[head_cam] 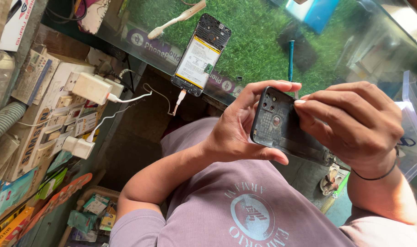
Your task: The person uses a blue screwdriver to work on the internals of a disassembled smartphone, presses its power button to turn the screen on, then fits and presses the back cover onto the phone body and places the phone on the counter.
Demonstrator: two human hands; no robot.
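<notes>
Both hands pinch the dark phone back cover: left hand cradles its edge, right hand picks at the top corner. Opened phone lies beyond it on the glass counter. Looks like mid-teardown; next needs careful peeling.

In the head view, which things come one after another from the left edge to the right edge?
White charger plugs → opened phone with its battery showing → dark phone back cover → clear plastic box.

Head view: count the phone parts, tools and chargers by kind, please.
Opened phone: 1
Back cover: 1
White toothbrush: 1
Blue-handled tool: 1
White chargers: 2
Total: 6
</notes>
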